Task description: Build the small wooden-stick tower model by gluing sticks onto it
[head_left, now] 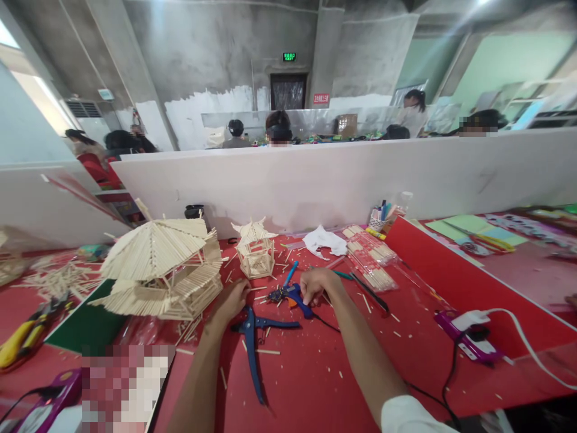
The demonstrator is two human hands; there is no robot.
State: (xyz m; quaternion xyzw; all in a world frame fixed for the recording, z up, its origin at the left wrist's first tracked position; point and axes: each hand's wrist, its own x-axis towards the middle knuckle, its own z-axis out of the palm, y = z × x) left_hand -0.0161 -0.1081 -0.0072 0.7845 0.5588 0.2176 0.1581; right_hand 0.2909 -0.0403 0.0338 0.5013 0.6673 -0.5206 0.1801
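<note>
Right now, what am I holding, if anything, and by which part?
Your right hand is at the handle of the glue gun; I can't tell if it grips. Whether the left hand holds anything is unclear.

Two hands reach over the desk [311,388], one left hand [234,297] and one right hand [319,285]. Two stick pavilions stand there: one large pavilion [155,249] at left, one small pavilion [255,248] in the middle. There is one glue gun [294,293], one blue cutter [249,329] and, at left, one pair of pliers [36,329]. Power strips number two, one near left [67,380], one right [469,338]. Farther off: one white cloth [327,242], one pen cup [377,222], one door [288,92], one exit sign [289,57]. Loose sticks are too many to count.
</note>
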